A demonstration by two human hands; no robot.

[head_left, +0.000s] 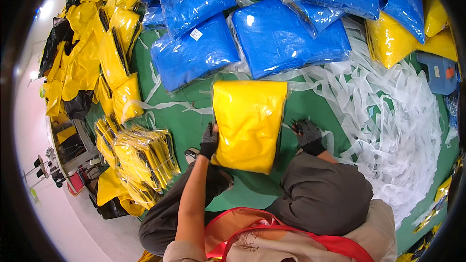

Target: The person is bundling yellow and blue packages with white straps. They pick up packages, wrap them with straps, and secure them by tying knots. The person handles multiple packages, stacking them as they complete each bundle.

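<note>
A flat, folded yellow garment in a clear plastic bag (249, 121) is held up in front of me. My left hand (210, 140), in a dark fingerless glove, grips its left edge, with the thumb on the near face and the other fingers hidden behind. My right hand (307, 135), in a matching glove, is just off the package's right side, not touching it. Its fingers look loosely spread, and nothing shows in them.
Blue bagged packages (291, 34) lie ahead on the green surface (310, 106). Tangled white strips (383, 131) heap up on the right. A tied stack of yellow bagged packages (145, 157) stands at my left, with yellow and black garments (80, 63) beyond. A blue-grey plastic case (434, 73) is far right.
</note>
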